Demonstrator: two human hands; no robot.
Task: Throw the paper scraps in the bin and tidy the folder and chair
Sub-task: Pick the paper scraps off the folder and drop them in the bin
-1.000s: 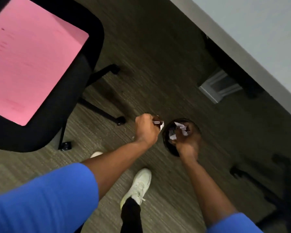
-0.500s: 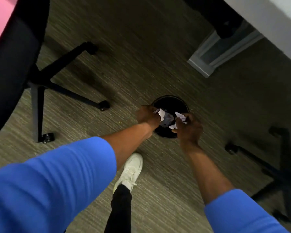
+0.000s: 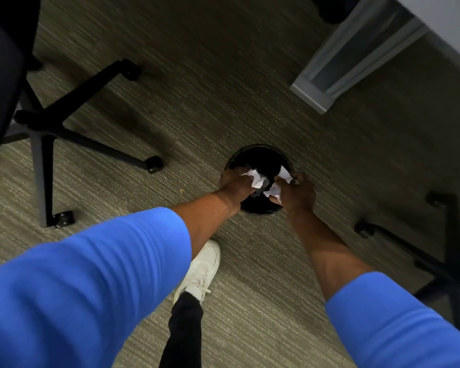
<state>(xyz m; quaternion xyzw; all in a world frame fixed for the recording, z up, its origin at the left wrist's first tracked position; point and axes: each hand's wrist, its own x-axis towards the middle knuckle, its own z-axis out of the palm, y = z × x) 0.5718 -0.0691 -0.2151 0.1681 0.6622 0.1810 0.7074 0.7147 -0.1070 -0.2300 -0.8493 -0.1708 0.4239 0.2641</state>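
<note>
Below, both hands hold crumpled paper over the round black bin (image 3: 260, 158) on the carpet.

White, creased paper scraps (image 3: 256, 179) sit bunched in the left hand (image 3: 234, 185), fingers curled round them; the right hand (image 3: 299, 193) pinches more white scraps (image 3: 275, 191) in its fingertips. Both bundles hang just above the bin's dark opening, near the chair (image 3: 45, 134) base.
</note>
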